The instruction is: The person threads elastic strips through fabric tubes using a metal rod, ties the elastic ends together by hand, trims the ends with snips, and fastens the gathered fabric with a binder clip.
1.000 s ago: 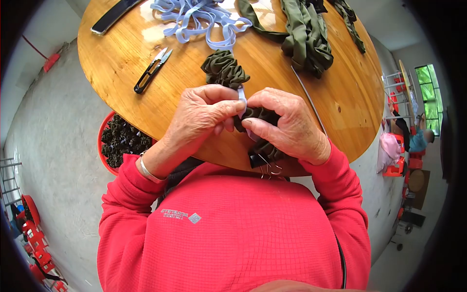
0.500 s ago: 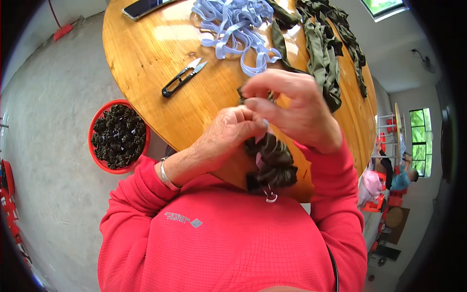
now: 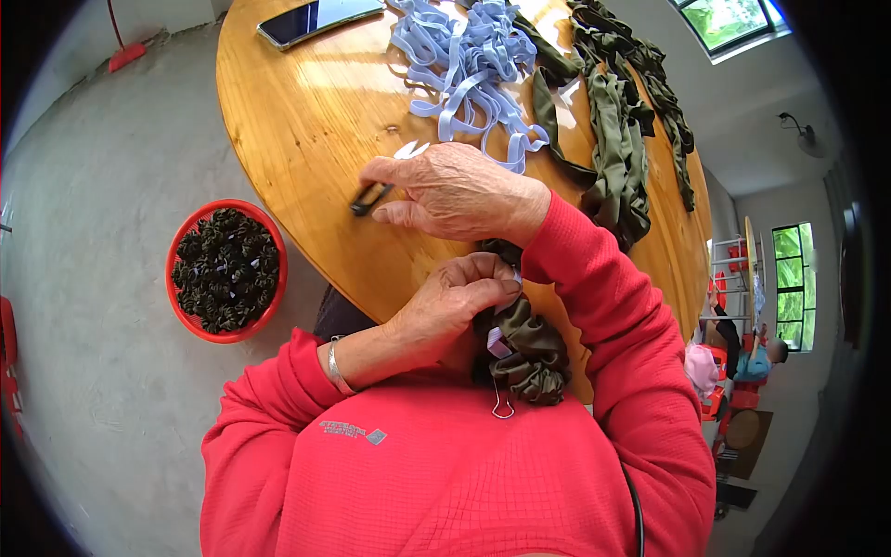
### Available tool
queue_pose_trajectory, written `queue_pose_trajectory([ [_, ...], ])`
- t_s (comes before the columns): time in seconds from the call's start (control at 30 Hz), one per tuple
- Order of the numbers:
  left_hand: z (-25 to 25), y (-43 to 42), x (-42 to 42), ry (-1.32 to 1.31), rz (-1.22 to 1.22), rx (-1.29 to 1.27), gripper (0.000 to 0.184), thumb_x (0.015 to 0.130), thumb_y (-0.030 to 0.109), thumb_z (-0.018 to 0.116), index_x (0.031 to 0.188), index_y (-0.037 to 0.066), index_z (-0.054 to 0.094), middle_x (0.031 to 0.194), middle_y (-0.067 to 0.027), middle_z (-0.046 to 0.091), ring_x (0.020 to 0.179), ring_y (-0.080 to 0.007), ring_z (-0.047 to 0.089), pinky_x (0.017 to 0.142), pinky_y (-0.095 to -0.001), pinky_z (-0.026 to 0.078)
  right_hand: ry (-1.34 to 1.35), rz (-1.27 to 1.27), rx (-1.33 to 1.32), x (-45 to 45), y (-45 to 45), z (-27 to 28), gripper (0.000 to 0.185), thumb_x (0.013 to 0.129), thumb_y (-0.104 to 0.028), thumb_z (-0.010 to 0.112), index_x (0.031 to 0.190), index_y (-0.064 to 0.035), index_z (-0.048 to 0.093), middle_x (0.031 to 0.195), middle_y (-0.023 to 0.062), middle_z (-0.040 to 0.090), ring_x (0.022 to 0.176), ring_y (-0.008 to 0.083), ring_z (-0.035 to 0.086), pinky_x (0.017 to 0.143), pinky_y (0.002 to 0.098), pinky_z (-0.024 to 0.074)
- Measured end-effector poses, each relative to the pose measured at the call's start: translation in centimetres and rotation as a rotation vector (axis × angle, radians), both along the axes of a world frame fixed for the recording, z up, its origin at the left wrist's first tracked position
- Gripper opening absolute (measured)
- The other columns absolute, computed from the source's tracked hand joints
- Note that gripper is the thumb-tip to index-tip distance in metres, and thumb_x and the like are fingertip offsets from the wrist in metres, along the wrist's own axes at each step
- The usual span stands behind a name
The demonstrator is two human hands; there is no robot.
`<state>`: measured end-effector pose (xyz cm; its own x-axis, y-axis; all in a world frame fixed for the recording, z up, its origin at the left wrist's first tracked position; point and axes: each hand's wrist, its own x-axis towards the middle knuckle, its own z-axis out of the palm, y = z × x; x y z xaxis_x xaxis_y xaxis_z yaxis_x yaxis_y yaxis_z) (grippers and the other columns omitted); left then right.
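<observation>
My left hand (image 3: 455, 302) is closed in a pinch at the near table edge, on a pale elastic band (image 3: 516, 276) that shows only as a small bit at the fingertips. Just below and to its right hangs a bunched dark green fabric tube (image 3: 534, 357), with a lavender piece (image 3: 498, 343) showing in its folds and a wire clip handle (image 3: 503, 406) at its lower end. Farther up the table, my right hand (image 3: 455, 190) has thumb and forefinger around the black handles of the thread snips (image 3: 369, 199). The pale blades (image 3: 408, 149) point away, partly hidden behind the hand.
Lavender elastic loops (image 3: 469, 70) lie tangled on the wooden table (image 3: 297, 139), beside long dark green fabric strips (image 3: 617, 148). A phone (image 3: 320, 20) rests at the far edge. On the floor at left stands a red basin (image 3: 174, 278) full of dark scrunchies (image 3: 227, 269). Another person (image 3: 756, 362) sits far right.
My right hand has left the fabric by my left hand and moved left and up the table to the snips. My left hand keeps its pinch. The view has shifted slightly.
</observation>
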<state>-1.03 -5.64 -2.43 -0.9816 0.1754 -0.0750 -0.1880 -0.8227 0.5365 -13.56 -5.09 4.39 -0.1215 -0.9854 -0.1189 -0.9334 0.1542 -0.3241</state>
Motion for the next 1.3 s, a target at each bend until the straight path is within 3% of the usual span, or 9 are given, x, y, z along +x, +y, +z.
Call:
queue_pose_trajectory([
  [0.3, 0.6, 0.1, 0.2, -0.072, 0.058, 0.023, 0.004, 0.081, 0.003, 0.060, 0.084, 0.003, 0.058, 0.079, -0.0034, 0.061, 0.072, -0.0105, 0.058, 0.067, -0.0250, 0.047, 0.139, -0.115, -0.118, -1.1, 0.9, -1.1, 0.016, 0.069, -0.015, 0.061, 0.083, -0.0064, 0.058, 0.067, 0.0147, 0.060, 0.066, 0.0348, 0.060, 0.060, 0.0438, 0.0459],
  [0.57, 1.5, -0.1, 0.0, -0.172, 0.087, 0.051, 0.006, 0.082, 0.006, 0.059, 0.084, 0.001, 0.057, 0.075, -0.0075, 0.061, 0.066, -0.0140, 0.060, 0.061, -0.0252, 0.049, 0.030, -0.296, -0.486, -1.3, 3.1, 1.8, 0.040, 0.073, -0.014, 0.062, 0.109, -0.0059, 0.049, 0.077, 0.0165, 0.063, 0.075, 0.0350, 0.063, 0.065, 0.0426, 0.0492],
  [0.67, 2.1, -1.1, 0.1, -0.173, 0.038, -0.031, 0.010, 0.085, 0.009, 0.055, 0.089, 0.000, 0.053, 0.077, -0.0120, 0.061, 0.073, -0.0210, 0.063, 0.067, -0.0313, 0.052, -0.193, -0.389, -0.585, 0.4, 6.9, 5.9, 0.068, 0.075, 0.000, 0.063, 0.135, -0.0046, 0.031, 0.092, 0.0060, 0.061, 0.072, 0.0105, 0.056, 0.059, 0.0242, 0.0445],
  [0.8, 2.0, -1.6, 0.6, -0.183, 0.057, -0.059, 0.013, 0.085, 0.008, 0.054, 0.093, -0.002, 0.053, 0.080, -0.0116, 0.061, 0.077, -0.0219, 0.063, 0.072, -0.0322, 0.053, -0.271, -0.378, -0.617, 1.0, 10.9, 4.8, 0.083, 0.076, 0.003, 0.061, 0.144, -0.0107, 0.016, 0.123, 0.0113, 0.048, 0.079, 0.0107, 0.057, 0.064, 0.0228, 0.0466],
  [0.97, 2.3, -1.6, 1.3, -0.215, 0.047, -0.094, 0.019, 0.085, 0.007, 0.053, 0.100, -0.006, 0.053, 0.080, -0.0105, 0.061, 0.079, -0.0220, 0.063, 0.074, -0.0319, 0.053, -0.226, -0.492, -0.669, 3.4, 14.9, 2.7, 0.073, 0.073, 0.008, 0.057, 0.139, -0.0093, 0.028, 0.099, 0.0086, 0.064, 0.070, 0.0109, 0.059, 0.058, 0.0242, 0.0464],
  [1.0, 2.3, -1.5, 1.4, -0.215, 0.052, -0.101, 0.020, 0.085, 0.007, 0.053, 0.101, -0.006, 0.053, 0.080, -0.0105, 0.061, 0.079, -0.0219, 0.063, 0.074, -0.0316, 0.053, -0.214, -0.456, -0.626, 3.9, 15.8, 2.4, 0.087, 0.072, 0.014, 0.056, 0.144, -0.0058, 0.013, 0.132, 0.0120, 0.047, 0.079, 0.0130, 0.061, 0.061, 0.0244, 0.0480],
  [1.1, 2.6, -1.4, 1.2, -0.189, 0.066, -0.168, 0.023, 0.085, 0.006, 0.052, 0.104, -0.008, 0.052, 0.079, -0.0105, 0.061, 0.079, -0.0213, 0.063, 0.073, -0.0308, 0.053, -0.267, -0.447, -0.614, 5.1, 17.9, 1.0, 0.086, 0.070, 0.016, 0.057, 0.143, -0.0028, 0.014, 0.144, 0.0139, 0.030, 0.082, 0.0141, 0.062, 0.062, 0.0245, 0.0486],
  [1.2, 2.5, -1.7, 0.6, -0.150, 0.070, -0.229, 0.026, 0.085, 0.006, 0.052, 0.107, -0.009, 0.052, 0.079, -0.0105, 0.060, 0.078, -0.0207, 0.063, 0.072, -0.0301, 0.052, -0.284, -0.568, -0.451, 6.0, 19.2, 0.6, 0.086, 0.069, 0.015, 0.057, 0.142, -0.0032, 0.017, 0.131, 0.0148, 0.046, 0.077, 0.0135, 0.063, 0.059, 0.0240, 0.0480],
  [1.3, 2.6, -2.0, 0.2, -0.132, 0.056, -0.241, 0.029, 0.086, 0.007, 0.052, 0.110, -0.010, 0.052, 0.078, -0.0102, 0.060, 0.077, -0.0207, 0.062, 0.070, -0.0296, 0.052, -0.358, -0.607, -0.438, 6.3, 19.2, 0.1, 0.061, 0.069, 0.008, 0.057, 0.127, -0.0035, 0.043, 0.078, 0.0138, 0.061, 0.061, 0.0240, 0.058, 0.058, 0.0309, 0.0472],
])
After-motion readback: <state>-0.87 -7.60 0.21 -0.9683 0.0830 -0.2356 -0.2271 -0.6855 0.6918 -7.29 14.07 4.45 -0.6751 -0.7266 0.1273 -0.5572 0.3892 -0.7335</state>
